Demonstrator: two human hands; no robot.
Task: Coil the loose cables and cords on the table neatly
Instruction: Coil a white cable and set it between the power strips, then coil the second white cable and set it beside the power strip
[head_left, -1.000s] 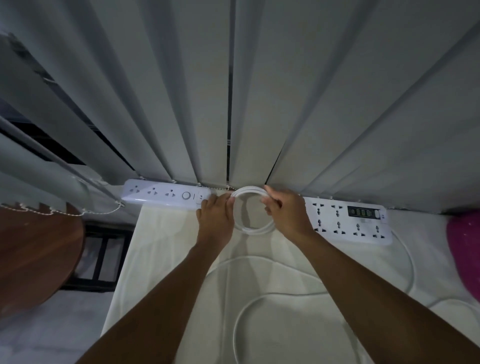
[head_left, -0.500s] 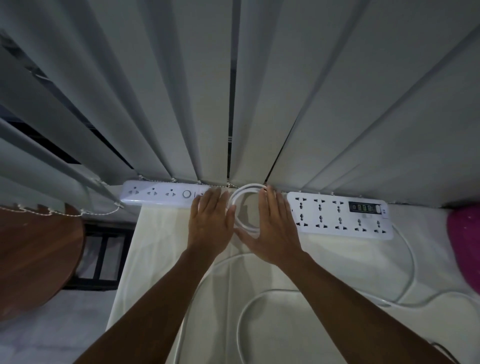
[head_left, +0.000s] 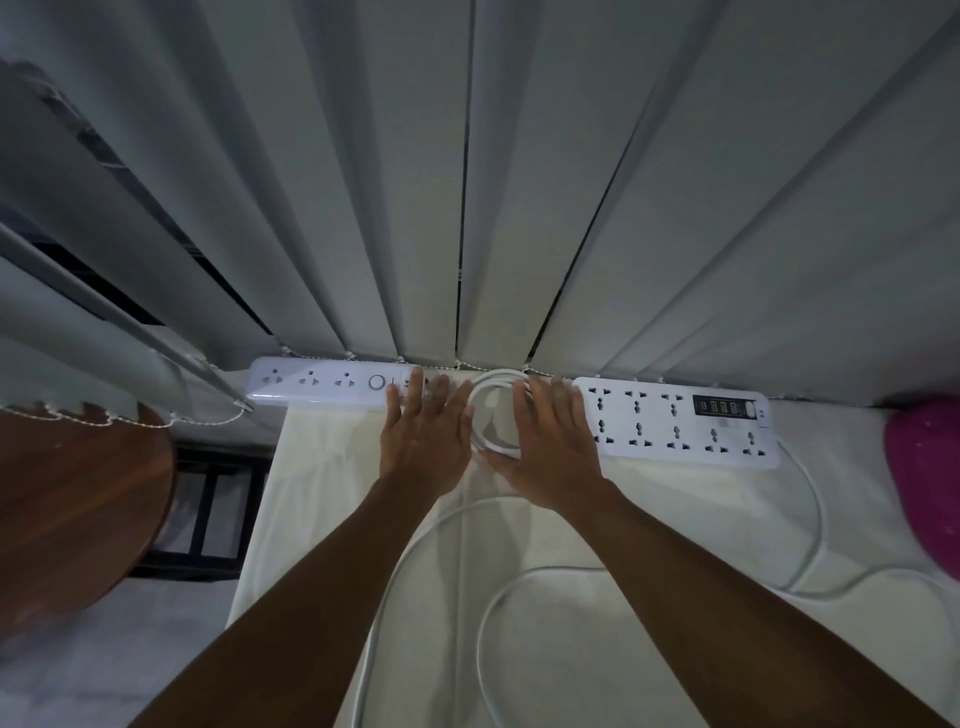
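Looking down from the head camera, two bare arms reach out over a surface (head_left: 332, 467) with a pale cloth on it. Both hands lie flat with fingers spread out wide, holding nothing. The left hand (head_left: 423, 439) and the right hand (head_left: 545, 447) sit on each side of a small white cable coil (head_left: 493, 410), and both touch its edges. The coil lies flat at the far edge, by the gray blinds (head_left: 467, 182). A long white power strip (head_left: 332, 387) sits just left of the left hand. A wide white power strip (head_left: 680, 423) sits just right of the right hand. Loose white cord (head_left: 483, 613) curves across the cloth between the arms. Something pink (head_left: 924, 483) shows at the right edge.
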